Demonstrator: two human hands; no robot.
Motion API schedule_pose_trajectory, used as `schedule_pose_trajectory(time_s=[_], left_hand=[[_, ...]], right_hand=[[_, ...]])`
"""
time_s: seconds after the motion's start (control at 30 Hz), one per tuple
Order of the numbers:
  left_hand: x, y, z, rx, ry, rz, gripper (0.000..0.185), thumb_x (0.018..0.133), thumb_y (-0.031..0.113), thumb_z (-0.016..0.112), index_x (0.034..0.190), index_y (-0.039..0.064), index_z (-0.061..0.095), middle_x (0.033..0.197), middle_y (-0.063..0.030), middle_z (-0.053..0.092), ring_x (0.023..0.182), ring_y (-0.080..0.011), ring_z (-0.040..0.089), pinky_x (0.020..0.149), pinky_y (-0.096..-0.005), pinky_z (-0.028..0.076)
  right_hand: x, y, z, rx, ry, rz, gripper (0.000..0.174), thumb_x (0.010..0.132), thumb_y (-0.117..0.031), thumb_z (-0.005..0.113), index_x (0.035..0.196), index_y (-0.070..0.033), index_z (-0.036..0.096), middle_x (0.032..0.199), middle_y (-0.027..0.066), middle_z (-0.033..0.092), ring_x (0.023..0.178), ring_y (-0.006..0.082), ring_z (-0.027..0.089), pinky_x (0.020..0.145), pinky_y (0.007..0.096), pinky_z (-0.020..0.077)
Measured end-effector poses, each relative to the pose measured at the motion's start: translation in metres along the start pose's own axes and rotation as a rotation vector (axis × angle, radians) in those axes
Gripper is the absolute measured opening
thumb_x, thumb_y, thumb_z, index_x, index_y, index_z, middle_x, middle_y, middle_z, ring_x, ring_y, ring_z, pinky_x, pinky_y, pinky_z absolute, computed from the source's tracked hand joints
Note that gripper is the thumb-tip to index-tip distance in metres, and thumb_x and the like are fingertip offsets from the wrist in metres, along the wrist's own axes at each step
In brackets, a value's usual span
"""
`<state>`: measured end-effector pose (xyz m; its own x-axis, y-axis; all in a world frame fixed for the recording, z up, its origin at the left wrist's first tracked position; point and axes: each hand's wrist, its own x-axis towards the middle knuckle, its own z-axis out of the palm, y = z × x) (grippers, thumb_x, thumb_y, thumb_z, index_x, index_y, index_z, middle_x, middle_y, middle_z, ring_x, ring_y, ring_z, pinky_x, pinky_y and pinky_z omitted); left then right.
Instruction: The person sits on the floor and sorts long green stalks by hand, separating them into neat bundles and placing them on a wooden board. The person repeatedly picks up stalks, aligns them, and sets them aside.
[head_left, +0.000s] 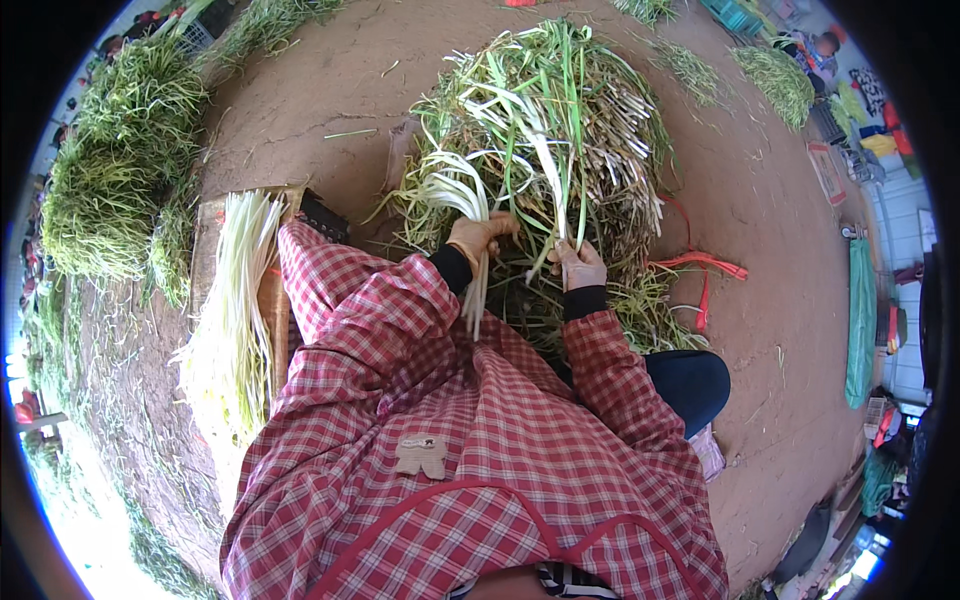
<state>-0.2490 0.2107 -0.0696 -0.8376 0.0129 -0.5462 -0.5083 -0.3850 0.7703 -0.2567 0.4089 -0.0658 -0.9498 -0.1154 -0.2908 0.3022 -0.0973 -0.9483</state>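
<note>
My left hand (478, 238) is closed around a small bunch of pale, peeled stalks (459, 180), whose lower ends hang below the fist. To its right, my right hand (577, 262) pinches the lower end of a white stalk with green leaves (551, 157). Both hands are at the near side of a large heap of untrimmed leafy green stalks (630, 142), with white ends facing right. At my left, a long pile of clean pale stalks (238, 300) lies on a board (208, 247).
More green heaps lie at the far left (120, 165) and upper right (776, 82). Red straps (701, 259) rest on the brown floor right of the big heap. A person (817, 56) is at the upper right, near a teal crate (731, 15). Leaf scraps litter the left floor.
</note>
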Motion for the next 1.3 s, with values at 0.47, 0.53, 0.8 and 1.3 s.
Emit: schedule_pose_trajectory(time_s=[0.47, 0.53, 0.8, 1.3], left_hand=[[-0.016, 0.034, 0.011, -0.198, -0.073, 0.069, 0.023, 0.086, 0.011, 0.065, 0.102, -0.005, 0.065, 0.092, -0.0092, 0.07, 0.047, -0.0051, 0.044, 0.043, -0.019, 0.037], [-0.017, 0.036, 0.013, -0.207, -0.022, 0.145, 0.023, 0.085, 0.011, 0.066, 0.101, -0.005, 0.066, 0.091, -0.0098, 0.07, 0.046, -0.0054, 0.043, 0.043, -0.0193, 0.036], [-0.021, 0.074, 0.002, -0.19, 0.178, 0.298, 0.016, 0.087, 0.014, 0.064, 0.091, -0.001, 0.065, 0.081, -0.0076, 0.07, 0.041, -0.0053, 0.039, 0.04, -0.0198, 0.037], [-0.044, 0.187, -0.021, -0.343, 0.117, 0.541, 0.014, 0.089, 0.016, 0.061, 0.096, 0.005, 0.063, 0.081, -0.0031, 0.069, 0.044, -0.0035, 0.038, 0.043, -0.02, 0.04]], right_hand=[[0.027, 0.008, 0.034, 0.385, -0.294, 0.325, 0.02, 0.085, -0.011, 0.066, 0.1, -0.001, 0.058, 0.085, 0.0116, 0.067, 0.063, 0.0178, 0.061, 0.056, 0.0297, 0.0517], [0.03, 0.006, 0.042, 0.414, -0.167, 0.323, 0.018, 0.085, -0.011, 0.066, 0.099, -0.001, 0.058, 0.083, 0.0123, 0.067, 0.06, 0.0186, 0.06, 0.053, 0.0305, 0.0514], [0.023, -0.013, 0.02, 0.138, -0.159, 0.151, 0.024, 0.092, -0.015, 0.056, 0.107, 0.004, 0.055, 0.088, 0.0171, 0.066, 0.069, 0.025, 0.066, 0.055, 0.0343, 0.0548], [0.028, -0.036, -0.075, -1.209, -0.285, -0.085, 0.043, 0.09, -0.036, 0.051, 0.12, -0.005, 0.058, 0.121, 0.0151, 0.059, 0.109, 0.0315, 0.058, 0.082, 0.048, 0.0497]])
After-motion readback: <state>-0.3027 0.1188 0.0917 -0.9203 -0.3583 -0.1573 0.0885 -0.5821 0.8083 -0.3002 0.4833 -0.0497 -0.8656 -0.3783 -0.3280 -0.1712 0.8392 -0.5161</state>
